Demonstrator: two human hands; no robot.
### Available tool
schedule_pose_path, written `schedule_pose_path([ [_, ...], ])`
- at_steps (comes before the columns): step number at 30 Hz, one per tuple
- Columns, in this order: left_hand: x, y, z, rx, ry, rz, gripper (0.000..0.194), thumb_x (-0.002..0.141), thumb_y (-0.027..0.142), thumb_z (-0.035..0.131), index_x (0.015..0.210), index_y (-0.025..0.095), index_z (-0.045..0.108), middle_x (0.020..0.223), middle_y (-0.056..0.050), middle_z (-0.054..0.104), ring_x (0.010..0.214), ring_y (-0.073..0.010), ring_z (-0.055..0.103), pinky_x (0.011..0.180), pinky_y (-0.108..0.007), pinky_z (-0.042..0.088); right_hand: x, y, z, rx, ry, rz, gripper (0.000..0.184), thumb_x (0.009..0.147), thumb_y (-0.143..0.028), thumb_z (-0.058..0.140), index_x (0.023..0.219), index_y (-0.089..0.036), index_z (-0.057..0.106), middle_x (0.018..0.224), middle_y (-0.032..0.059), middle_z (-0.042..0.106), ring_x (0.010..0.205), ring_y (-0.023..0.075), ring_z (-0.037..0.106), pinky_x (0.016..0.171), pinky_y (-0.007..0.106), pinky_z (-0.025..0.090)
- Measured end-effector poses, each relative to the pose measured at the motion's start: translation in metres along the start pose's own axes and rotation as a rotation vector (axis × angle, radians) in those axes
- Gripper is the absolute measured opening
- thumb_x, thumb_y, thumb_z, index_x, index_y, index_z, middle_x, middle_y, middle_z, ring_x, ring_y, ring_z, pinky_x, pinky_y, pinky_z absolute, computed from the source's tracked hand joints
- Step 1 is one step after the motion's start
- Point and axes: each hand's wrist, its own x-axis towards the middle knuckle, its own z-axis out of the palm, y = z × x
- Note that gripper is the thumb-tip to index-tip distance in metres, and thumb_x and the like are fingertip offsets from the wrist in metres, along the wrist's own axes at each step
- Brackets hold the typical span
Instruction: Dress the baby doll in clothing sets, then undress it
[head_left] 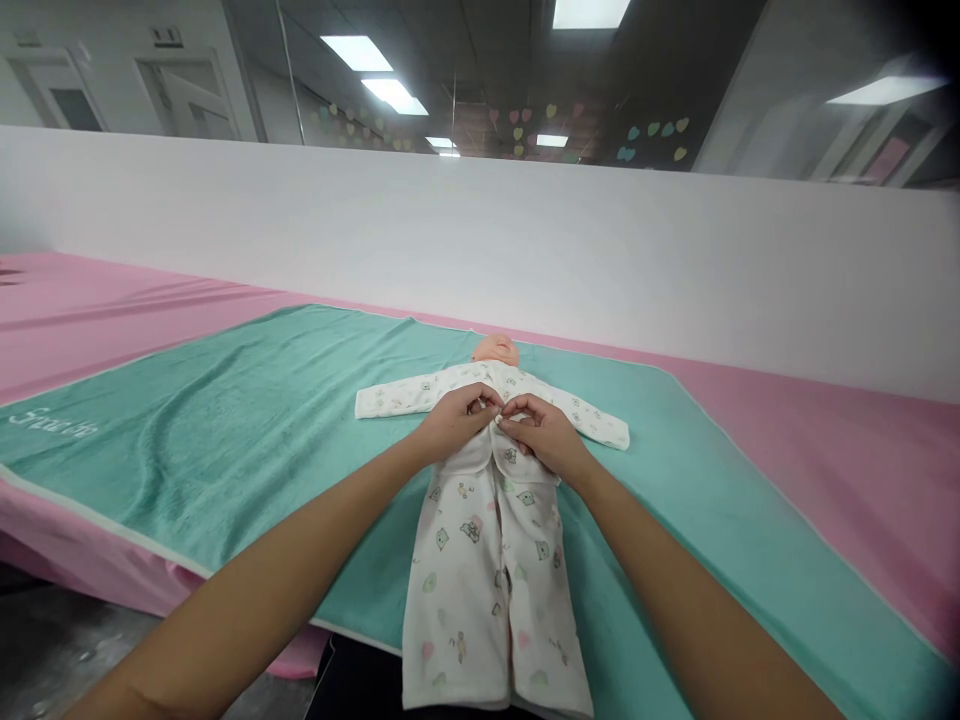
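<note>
Nearest, at bottom center: dark clothing [360,685] of the wearer, floor [82,655] in the lower left corner. Over it came the trousers [461,580], white with small prints, legs straight, cuffs past the towel's near edge.

Center of frame: the top [484,377], same print, hem lapping the trousers' waist, sleeves spread to either side. Left hand [459,420] pinched its front edge, thumb and finger together; right hand [549,436] was likewise clamped there, fingertips almost meeting the left's. Between them showed a small pale spot, probably a button [498,420]. Whether it was fastened could not be told.

Judged from the grip, the work was at that closure. Done well, it called for one hand to hold the edge flat and slack while the other controlled the button, both edges level so the hem hung even. Lifting the cloth slightly would have kept pressure off the doll; tugging risked a skewed front or strained stitching.

Just beyond: doll's head [496,349], above the collar. All lay on a green towel [285,420], lettered at left, over a pink cover [840,450]. Farther: white wall [465,235], then glass [585,75] with heart stickers along the top.
</note>
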Motion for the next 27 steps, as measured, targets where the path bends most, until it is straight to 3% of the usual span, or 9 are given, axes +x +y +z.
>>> schedule_pose_path([
  [10, 0.002, -0.007, 0.003, -0.007, 0.054, 0.014, 0.017, 0.083, 0.032, 0.047, 0.087, 0.021, 0.059, 0.061, 0.004, 0.048, 0.056, -0.01, 0.044, 0.055, -0.022, 0.036, -0.002, -0.005, -0.001, -0.068, -0.018, 0.008, 0.024, 0.076, -0.039, 0.058, 0.089, -0.021, 0.066, 0.049, -0.0044, 0.048, 0.047, 0.0091, 0.043, 0.049, 0.022, 0.034],
  [13, 0.008, -0.024, -0.001, 0.075, 0.2, 0.049, 0.016, 0.083, 0.028, 0.046, 0.088, 0.021, 0.058, 0.077, 0.001, 0.058, 0.069, -0.0124, 0.052, 0.063, -0.024, 0.041, 0.0, 0.001, -0.003, -0.035, 0.005, 0.012, 0.029, 0.076, -0.042, 0.057, 0.092, -0.021, 0.067, 0.05, -0.0034, 0.05, 0.046, 0.0094, 0.042, 0.046, 0.022, 0.032],
  [16, 0.017, -0.052, -0.012, 0.237, 0.352, 0.055, 0.015, 0.083, 0.024, 0.044, 0.089, 0.021, 0.058, 0.091, -0.002, 0.061, 0.085, -0.0163, 0.055, 0.075, -0.028, 0.042, 0.006, 0.02, -0.012, -0.036, 0.175, -0.002, 0.034, 0.076, -0.045, 0.054, 0.096, -0.02, 0.066, 0.052, -0.0024, 0.052, 0.045, 0.0104, 0.041, 0.045, 0.023, 0.032],
  [19, 0.023, -0.077, -0.024, 0.441, 0.363, 0.0, 0.02, 0.085, 0.025, 0.042, 0.096, 0.02, 0.058, 0.102, -0.006, 0.061, 0.098, -0.021, 0.053, 0.085, -0.033, 0.04, 0.014, 0.05, -0.03, -0.191, 0.402, -0.017, 0.032, 0.075, -0.042, 0.052, 0.096, -0.021, 0.064, 0.073, 0.0005, 0.061, 0.059, 0.0133, 0.051, 0.057, 0.026, 0.04],
  [21, 0.024, -0.089, -0.032, 0.574, 0.308, -0.052, 0.027, 0.088, 0.029, 0.039, 0.105, 0.022, 0.058, 0.113, -0.007, 0.059, 0.107, -0.024, 0.049, 0.091, -0.037, 0.036, 0.017, 0.068, -0.045, -0.351, 0.457, 0.049, 0.029, 0.074, -0.04, 0.051, 0.093, -0.022, 0.063, 0.082, 0.0005, 0.063, 0.068, 0.015, 0.055, 0.064, 0.027, 0.042],
  [24, 0.018, -0.102, -0.047, 0.699, 0.216, -0.171, 0.038, 0.09, 0.039, 0.034, 0.121, 0.027, 0.052, 0.122, -0.006, 0.057, 0.111, -0.0269, 0.048, 0.093, -0.04, 0.033, 0.013, 0.085, -0.075, -0.472, 0.513, 0.15, 0.021, 0.073, -0.036, 0.05, 0.084, -0.022, 0.062, 0.073, -0.0007, 0.062, 0.066, 0.0158, 0.054, 0.065, 0.028, 0.04],
  [27, 0.007, -0.115, -0.071, 0.727, 0.156, -0.29, 0.043, 0.09, 0.047, 0.028, 0.116, 0.027, 0.056, 0.118, -0.006, 0.059, 0.108, -0.0277, 0.051, 0.087, -0.038, 0.036, -0.005, 0.093, -0.118, -0.553, 0.633, 0.241, 0.015, 0.07, -0.032, 0.051, 0.075, -0.021, 0.06, 0.07, 0.002, 0.061, 0.068, 0.0186, 0.053, 0.065, 0.03, 0.036],
])
